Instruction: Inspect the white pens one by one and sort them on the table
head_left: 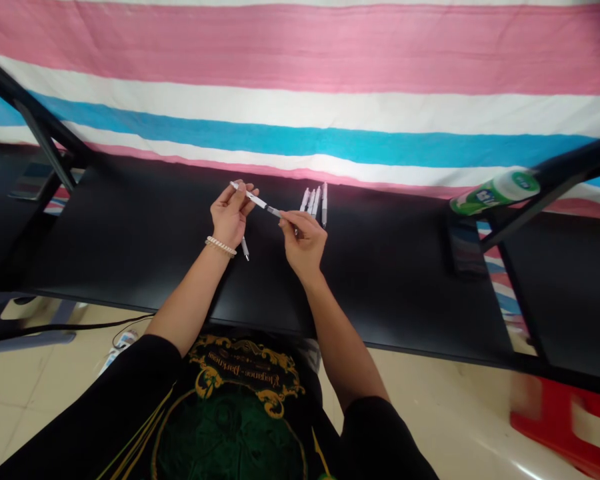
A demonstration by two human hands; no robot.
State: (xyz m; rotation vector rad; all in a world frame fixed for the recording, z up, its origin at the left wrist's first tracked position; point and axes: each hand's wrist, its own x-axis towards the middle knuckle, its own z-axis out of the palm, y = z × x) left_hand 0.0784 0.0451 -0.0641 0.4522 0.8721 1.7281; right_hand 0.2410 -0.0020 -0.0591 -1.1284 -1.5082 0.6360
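Observation:
Between my two hands, above the black table (380, 280), is a slim white pen (257, 199) with a clear greyish section toward its right end. My left hand (231, 212), with a beaded bracelet on the wrist, pinches the white barrel. The fingertips of my right hand (304, 241) close on the pen's right end. Another white pen (245, 249) lies on the table just below my left hand, partly hidden by it. Beyond my right hand, several white pens (316, 199) lie side by side, their near ends partly covered by that hand.
A green and white canister (497, 191) stands at the right beside a black metal frame bar (540, 187). A dark phone-like object (33, 180) lies at the far left. Striped pink, white and blue cloth (300, 140) hangs along the back. A red stool (555, 427) is at lower right.

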